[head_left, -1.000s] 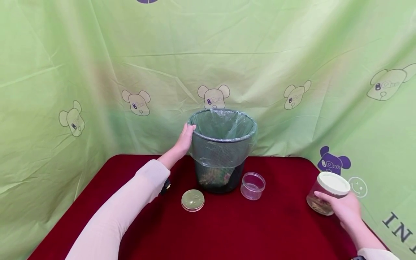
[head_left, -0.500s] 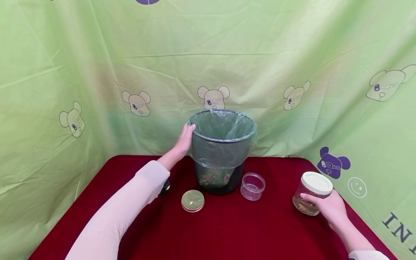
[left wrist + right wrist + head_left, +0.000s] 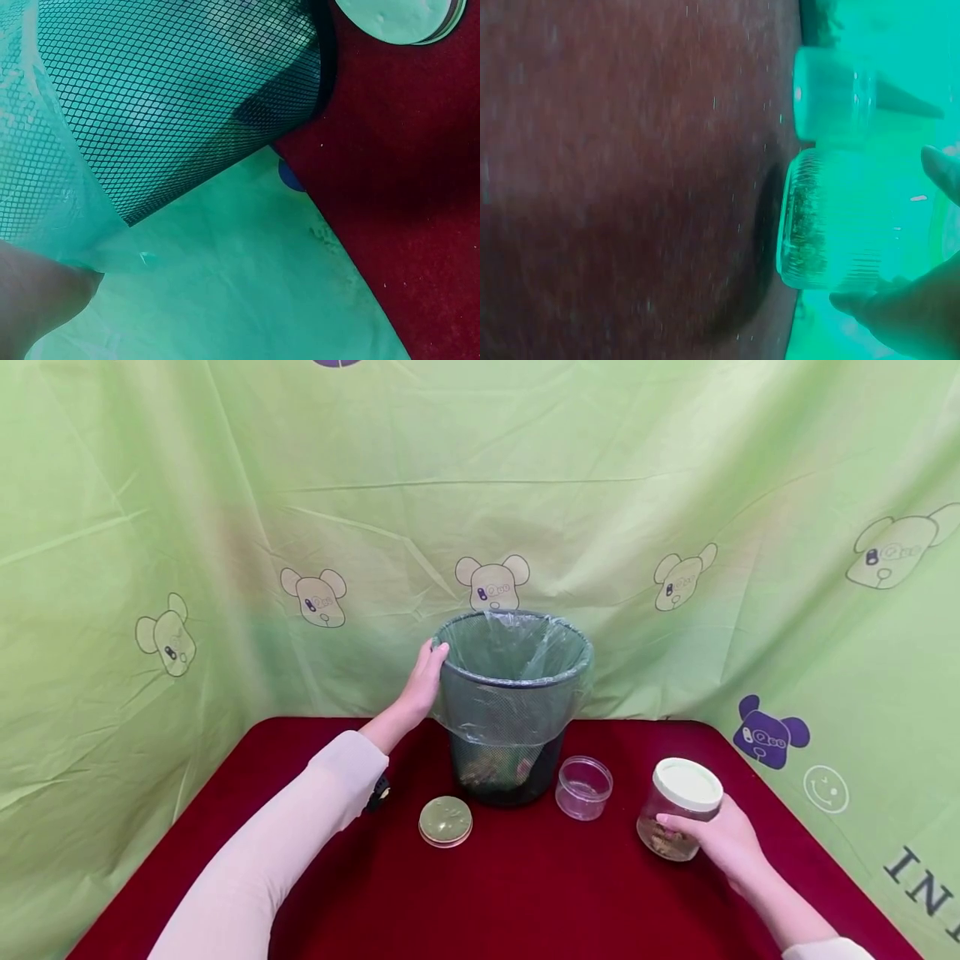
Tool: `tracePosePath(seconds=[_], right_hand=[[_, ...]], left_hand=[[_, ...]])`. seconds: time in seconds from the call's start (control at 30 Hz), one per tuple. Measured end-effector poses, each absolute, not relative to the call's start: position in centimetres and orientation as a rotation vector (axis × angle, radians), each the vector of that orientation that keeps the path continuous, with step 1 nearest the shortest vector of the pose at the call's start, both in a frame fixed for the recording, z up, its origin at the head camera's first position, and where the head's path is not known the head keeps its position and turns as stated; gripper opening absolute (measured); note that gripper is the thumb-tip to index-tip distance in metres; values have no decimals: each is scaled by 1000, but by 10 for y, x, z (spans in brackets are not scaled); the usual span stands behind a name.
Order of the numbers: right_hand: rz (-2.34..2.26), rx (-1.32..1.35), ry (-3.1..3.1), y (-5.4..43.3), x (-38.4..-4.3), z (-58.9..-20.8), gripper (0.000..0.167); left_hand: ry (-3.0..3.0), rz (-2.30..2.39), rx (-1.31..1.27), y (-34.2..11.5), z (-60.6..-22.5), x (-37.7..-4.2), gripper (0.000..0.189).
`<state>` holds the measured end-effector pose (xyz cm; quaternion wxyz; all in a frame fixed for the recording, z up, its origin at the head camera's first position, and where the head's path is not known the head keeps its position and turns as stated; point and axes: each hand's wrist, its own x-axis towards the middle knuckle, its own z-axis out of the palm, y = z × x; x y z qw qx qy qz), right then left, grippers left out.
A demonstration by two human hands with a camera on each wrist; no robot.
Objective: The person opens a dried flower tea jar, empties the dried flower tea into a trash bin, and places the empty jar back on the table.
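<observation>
At the rim of a black mesh wastebasket (image 3: 498, 718), lined with a clear plastic bag (image 3: 525, 652), my left hand (image 3: 422, 681) grips its left side. The left wrist view shows the basket's mesh (image 3: 180, 97) and part of that hand (image 3: 45, 300). On the right, my right hand (image 3: 727, 839) holds a clear jar (image 3: 660, 814) with a white lid (image 3: 687, 783), thumb across its front. Brown bits lie in the jar's bottom. In the right wrist view the jar (image 3: 832, 225) has ribbed walls, and a shadow lies on the cloth beside its base.
A small clear plastic tub (image 3: 583, 793), open at the top, stands between basket and jar. In front of the basket lies a round gold-green lid (image 3: 445, 821). Dark red cloth (image 3: 525, 893) covers the table, with green printed curtains (image 3: 375, 527) behind and at both sides.
My right hand has carried the jar leftward across the right side of the table, closer to the clear tub. The left hand stays at the wastebasket's rim.
</observation>
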<state>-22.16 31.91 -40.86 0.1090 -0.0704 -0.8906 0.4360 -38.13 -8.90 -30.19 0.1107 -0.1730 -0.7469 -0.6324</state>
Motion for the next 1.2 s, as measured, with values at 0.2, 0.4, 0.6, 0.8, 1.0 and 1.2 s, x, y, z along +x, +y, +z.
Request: tracePosePath(seconds=[0.2, 0.4, 0.6, 0.8, 1.0, 1.2], right_hand=[[1332, -157, -2646, 303, -219, -407, 87], [1366, -86, -2658, 287, -217, -404, 88], [1409, -33, -2647, 268, -215, -402, 88], [1462, 2, -2642, 254, -214, -402, 87], [1510, 67, -2617, 243, -215, -401, 84], [1582, 117, -2590, 231, -216, -402, 83]], left_hand=[[-2180, -1865, -489, -90, -301, -381, 62], [-2190, -1875, -444, -93, -298, -380, 72], [-2193, -1874, -392, -99, -298, -380, 73], [-2176, -1899, -389, -104, -303, -378, 72], [-2183, -1865, -403, -112, -311, -373, 69], [-2258, -1852, -444, -123, -323, -357, 65]])
